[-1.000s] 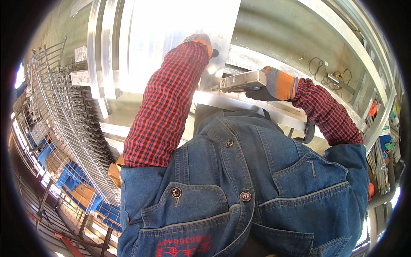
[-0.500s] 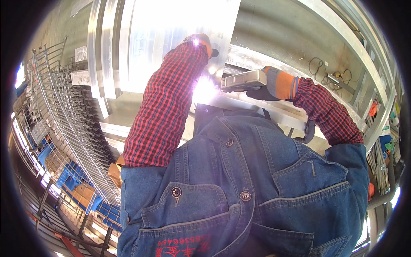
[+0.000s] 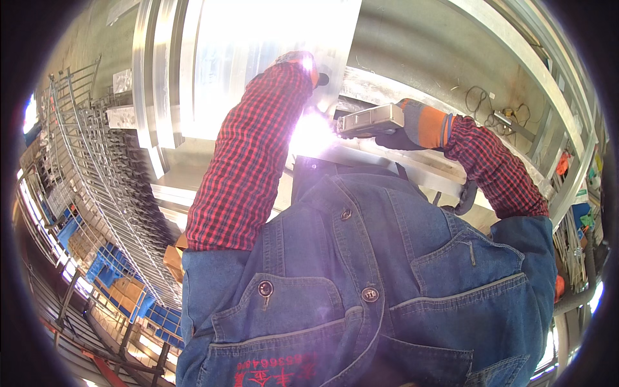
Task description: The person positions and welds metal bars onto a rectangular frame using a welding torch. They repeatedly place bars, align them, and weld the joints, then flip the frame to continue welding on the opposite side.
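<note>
My right hand (image 3: pixel 412 126), in an orange and dark grey glove, is closed round a silver, boxy welding gun (image 3: pixel 371 120). Its end points left into a blinding white-violet glare (image 3: pixel 314 134), which hides the spot being worked on. Beyond the glare, my gloved left hand (image 3: pixel 302 61) rests on a bright, ribbed metal panel (image 3: pixel 258 32). A dark fingertip sticks out on its right side; glare and my sleeve hide the other fingers. A pale metal bar (image 3: pixel 400 166) runs below the gun, close to my body.
Metal lengths (image 3: pixel 147 71) stand left of the panel. A wire rack (image 3: pixel 97 161) with many rods lies farther left, above blue crates (image 3: pixel 119 267). A black hose (image 3: pixel 463 198) curves beside my right forearm. Cables (image 3: pixel 480 100) lie on the floor, and long metal beams (image 3: pixel 522 51) arch at right.
The glare has grown brighter and wider. My right hand and the welding gun have shifted very slightly right. My left hand stays on the panel.
</note>
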The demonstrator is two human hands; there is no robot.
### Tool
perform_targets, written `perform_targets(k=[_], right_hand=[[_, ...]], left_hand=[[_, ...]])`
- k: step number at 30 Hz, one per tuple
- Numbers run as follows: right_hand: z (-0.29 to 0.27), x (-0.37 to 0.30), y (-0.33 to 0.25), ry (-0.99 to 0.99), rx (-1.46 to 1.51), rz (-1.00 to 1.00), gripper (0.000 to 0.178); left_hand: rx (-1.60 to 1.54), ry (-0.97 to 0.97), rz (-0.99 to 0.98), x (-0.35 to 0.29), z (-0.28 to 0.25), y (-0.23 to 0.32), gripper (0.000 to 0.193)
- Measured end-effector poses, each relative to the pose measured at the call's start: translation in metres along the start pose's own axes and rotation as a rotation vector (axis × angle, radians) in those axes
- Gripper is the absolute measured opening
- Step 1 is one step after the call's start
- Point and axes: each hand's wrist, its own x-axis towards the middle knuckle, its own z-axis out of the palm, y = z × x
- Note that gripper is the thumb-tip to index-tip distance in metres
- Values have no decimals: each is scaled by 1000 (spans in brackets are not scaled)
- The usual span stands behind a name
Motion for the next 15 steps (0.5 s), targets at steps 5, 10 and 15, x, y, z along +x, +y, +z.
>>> perform_targets(k=[5, 10, 15], right_hand=[[-3, -2, -4, 11, -41, 25, 35], [-3, -3, -3, 30, -47, 7, 38], [2, -2, 6, 21, -53, 54, 47]], left_hand=[[-5, -6, -11, 0, -4, -4, 50], [-12, -7, -21, 0, -8, -4, 52], [-23, -10, -24, -3, -9, -7, 53]])
